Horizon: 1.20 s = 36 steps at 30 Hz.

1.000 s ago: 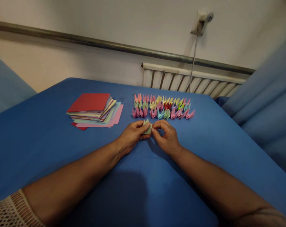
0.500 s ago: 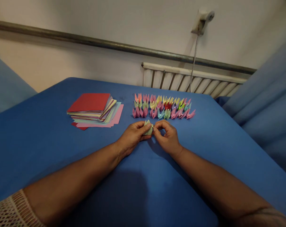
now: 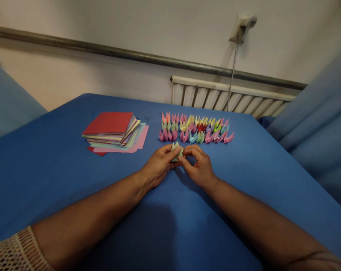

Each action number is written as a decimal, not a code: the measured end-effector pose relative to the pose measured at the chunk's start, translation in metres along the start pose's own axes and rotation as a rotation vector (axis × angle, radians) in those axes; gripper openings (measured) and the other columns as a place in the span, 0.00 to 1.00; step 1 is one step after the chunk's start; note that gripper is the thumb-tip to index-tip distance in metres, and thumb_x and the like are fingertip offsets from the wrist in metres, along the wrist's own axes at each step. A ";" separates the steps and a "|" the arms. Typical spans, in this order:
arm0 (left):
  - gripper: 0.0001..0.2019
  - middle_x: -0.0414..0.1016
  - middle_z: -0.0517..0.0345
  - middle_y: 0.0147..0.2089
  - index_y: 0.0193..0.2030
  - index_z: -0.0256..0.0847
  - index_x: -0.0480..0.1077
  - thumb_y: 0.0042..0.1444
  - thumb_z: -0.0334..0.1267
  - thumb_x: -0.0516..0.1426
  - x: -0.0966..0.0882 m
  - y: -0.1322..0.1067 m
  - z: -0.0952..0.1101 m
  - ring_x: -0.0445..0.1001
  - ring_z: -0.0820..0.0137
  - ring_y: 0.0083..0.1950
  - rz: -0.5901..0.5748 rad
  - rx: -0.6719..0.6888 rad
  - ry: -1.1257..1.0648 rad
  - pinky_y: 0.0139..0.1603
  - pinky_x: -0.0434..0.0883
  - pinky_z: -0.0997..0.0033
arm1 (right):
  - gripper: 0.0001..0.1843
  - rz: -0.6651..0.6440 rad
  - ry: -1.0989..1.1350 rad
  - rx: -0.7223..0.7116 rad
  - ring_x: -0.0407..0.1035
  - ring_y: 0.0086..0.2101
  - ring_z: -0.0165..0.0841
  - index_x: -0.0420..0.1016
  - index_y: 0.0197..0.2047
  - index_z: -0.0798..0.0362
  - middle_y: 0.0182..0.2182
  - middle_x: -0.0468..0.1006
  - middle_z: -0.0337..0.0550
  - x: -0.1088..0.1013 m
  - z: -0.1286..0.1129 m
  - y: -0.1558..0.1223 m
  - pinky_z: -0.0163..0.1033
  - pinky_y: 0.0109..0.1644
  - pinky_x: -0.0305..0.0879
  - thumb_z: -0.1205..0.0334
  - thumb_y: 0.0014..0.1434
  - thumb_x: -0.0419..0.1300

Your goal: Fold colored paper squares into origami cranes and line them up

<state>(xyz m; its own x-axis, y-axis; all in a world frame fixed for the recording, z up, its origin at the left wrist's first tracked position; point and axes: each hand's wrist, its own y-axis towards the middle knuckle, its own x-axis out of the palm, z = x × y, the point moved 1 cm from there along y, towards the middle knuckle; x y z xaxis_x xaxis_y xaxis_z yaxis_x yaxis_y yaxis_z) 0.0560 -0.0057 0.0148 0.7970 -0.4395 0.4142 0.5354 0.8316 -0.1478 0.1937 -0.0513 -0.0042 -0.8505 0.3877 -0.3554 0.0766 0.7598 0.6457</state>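
A small pale green folded paper crane [image 3: 176, 152] is held up over the table, between my two hands. My left hand [image 3: 158, 162] is closed on its left side, thumb across the front and fingers behind. At its right edge, the thumb and index finger of my right hand [image 3: 200, 165] pinch the paper; the fingertips partly cover that edge. Just beyond the hands stand rows of folded paper cranes [image 3: 184, 135] in pink, yellow, green, blue and red.
Left of the hands lies a stack of coloured paper squares [image 3: 108, 122], red on top. Everything rests on a blue-covered table [image 3: 57, 165]. Behind it are a radiator [image 3: 204, 83], a metal pipe [image 3: 116, 50] and a wall socket with a plug [image 3: 241, 29]. Blue curtains [image 3: 322, 124] hang at the right.
My right thumb has shifted left onto the front of the green paper, and the right fingers have closed in nearer to it. The left hand keeps its hold. The view has shifted slightly.
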 end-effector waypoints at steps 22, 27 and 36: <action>0.10 0.73 0.60 0.30 0.30 0.36 0.75 0.45 0.40 0.68 -0.007 0.005 0.000 0.68 0.75 0.31 0.000 0.058 -0.005 0.36 0.63 0.74 | 0.06 -0.063 0.127 0.062 0.68 0.32 0.30 0.70 0.30 0.50 0.29 0.72 0.38 0.005 0.002 0.001 0.37 0.38 0.66 0.65 0.60 0.58; 0.13 0.76 0.58 0.34 0.37 0.37 0.77 0.48 0.44 0.67 -0.005 0.006 -0.001 0.70 0.73 0.34 0.000 0.070 0.023 0.39 0.65 0.73 | 0.06 -0.028 0.124 0.107 0.66 0.29 0.29 0.70 0.29 0.51 0.27 0.70 0.37 0.004 0.003 0.002 0.35 0.36 0.65 0.66 0.59 0.58; 0.13 0.73 0.59 0.30 0.32 0.36 0.74 0.46 0.44 0.68 -0.010 0.008 -0.002 0.68 0.74 0.31 0.032 0.087 0.107 0.36 0.64 0.72 | 0.04 -0.034 0.139 0.150 0.67 0.28 0.29 0.72 0.32 0.51 0.29 0.72 0.38 0.002 0.003 0.002 0.35 0.35 0.66 0.62 0.59 0.59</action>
<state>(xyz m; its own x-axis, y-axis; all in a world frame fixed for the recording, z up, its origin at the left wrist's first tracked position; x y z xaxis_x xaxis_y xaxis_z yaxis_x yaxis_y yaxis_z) 0.0530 0.0045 0.0080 0.8411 -0.4423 0.3114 0.4868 0.8699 -0.0792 0.1937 -0.0478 -0.0055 -0.9167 0.2925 -0.2723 0.1141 0.8447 0.5229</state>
